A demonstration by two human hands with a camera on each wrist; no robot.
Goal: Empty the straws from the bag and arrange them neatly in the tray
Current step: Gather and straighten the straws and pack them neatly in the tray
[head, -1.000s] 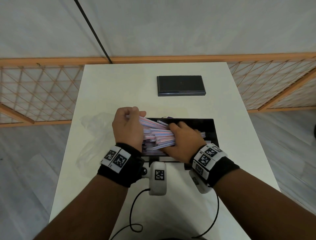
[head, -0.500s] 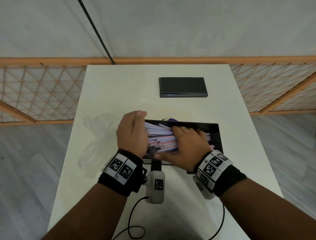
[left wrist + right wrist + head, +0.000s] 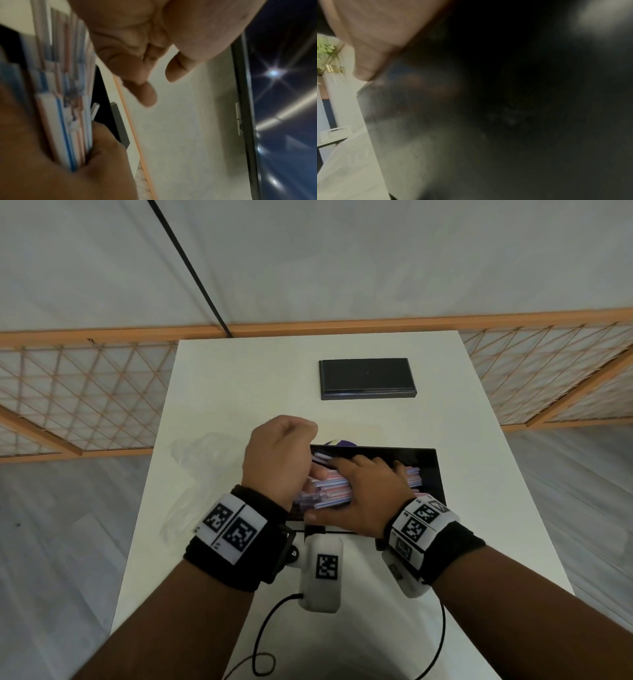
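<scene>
1. Step in hand, by the look of it: squaring up the straws (image 3: pixel 329 491) inside the tray (image 3: pixel 428 474), the emptying part seemingly done.
2. Right grip (image 3: pixel 366 491) clamped on the bundle, fingers laid over the top and thumb tucked along the near side, pinning it low in the left half of the tray.
3. Left grip (image 3: pixel 281 460) at the left ends of the bundle, fingers curled in and holding nothing (plain in the left wrist view, where only bare fingers and thumb show); whether touching the straw ends or just beside them, impossible to tell.
4. Straws lying roughly parallel, lengthwise along the tray, left ends ragged and stepped, not flush.
5. Next move, as a judgement: tapping or pushing the left ends level while keeping the bundle pinned, then spreading it flat across the tray floor. Calls for a light press only; thin straws likely to roll or fan out once let go.
6. Containers:
   - Tray: black, shallow, near the middle of the tabletop (image 3: pixel 239 392); holds the straws, with its right part bare and dark.
   - Bag (image 3: pixel 202 460): clear plastic, crumpled flat on the tabletop left of the tray; no straws visible in it.
   - Black box (image 3: pixel 368 378): farther back, well apart from the tray, closed or solid; contents unknown.
7. Small purple item (image 3: pixel 342 444) peeking just behind the far rim of the tray; too hidden to identify.
8. Right wrist view dark and blurred, of no help.
</scene>
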